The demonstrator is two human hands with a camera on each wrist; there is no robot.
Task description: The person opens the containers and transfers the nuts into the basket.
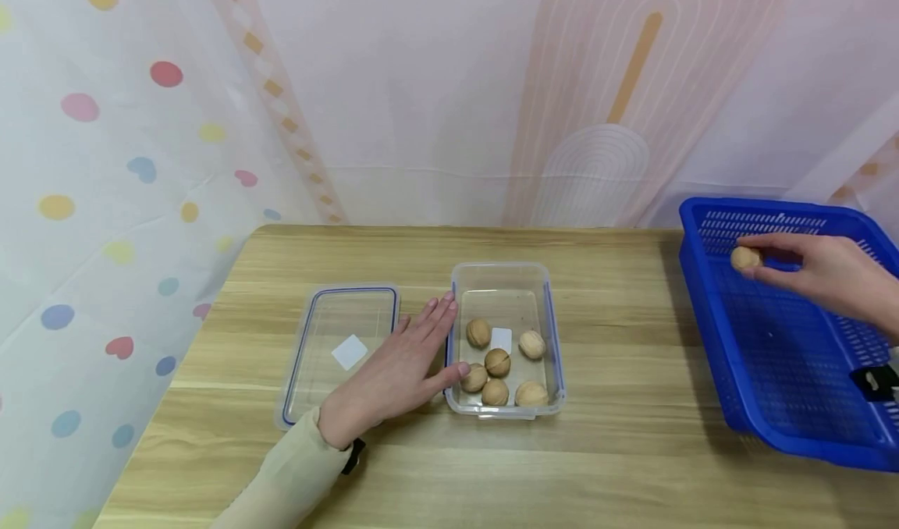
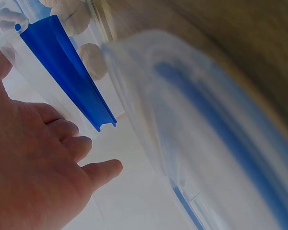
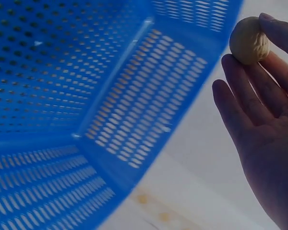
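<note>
The right hand (image 1: 829,271) pinches a walnut (image 1: 746,259) between thumb and fingers above the blue basket (image 1: 730,388); the right wrist view shows the same walnut (image 3: 249,40) at the fingertips of the hand (image 3: 269,105). With fingers extended, the left hand (image 1: 396,373) rests against the left side of a clear container (image 1: 506,413) that holds several walnuts (image 1: 495,392). In the left wrist view the hand (image 2: 43,158) lies beside the container's blue clip (image 2: 67,72), with walnuts (image 2: 92,61) visible through the wall.
A clear lid (image 1: 316,310) with a blue seal lies on the wooden table (image 1: 618,451) left of the container, partly under the left hand. A patterned cloth (image 1: 421,92) hangs behind and at the left of the table.
</note>
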